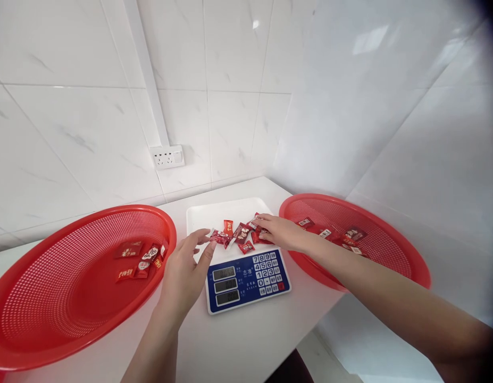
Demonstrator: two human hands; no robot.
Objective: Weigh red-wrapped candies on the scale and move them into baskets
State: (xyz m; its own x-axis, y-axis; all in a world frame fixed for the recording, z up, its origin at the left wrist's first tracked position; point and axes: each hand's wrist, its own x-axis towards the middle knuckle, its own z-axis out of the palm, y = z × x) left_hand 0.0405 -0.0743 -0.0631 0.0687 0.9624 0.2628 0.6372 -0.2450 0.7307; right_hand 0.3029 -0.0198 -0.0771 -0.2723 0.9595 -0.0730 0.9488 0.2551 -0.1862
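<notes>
A white electronic scale [198, 215] with a blue keypad panel stands on the table, and several red-wrapped candies [241, 234] lie in a loose group on its tray. My left hand [186, 263] is at the left of the group, thumb and forefinger apart around the end of one wrapped candy [219, 237]; whether they touch it is hard to see. From the right, my right hand [281, 231] reaches over the tray, its fingers spread over the candies at that end and partly hiding them. Neither hand shows a closed grip.
A large red mesh basket [50, 229] on the left holds several wrapped candies. Another red basket [406, 250], also with several candies, sits on the right under my forearm. Behind the white table [246, 351] rises a tiled wall with a power socket [167, 157].
</notes>
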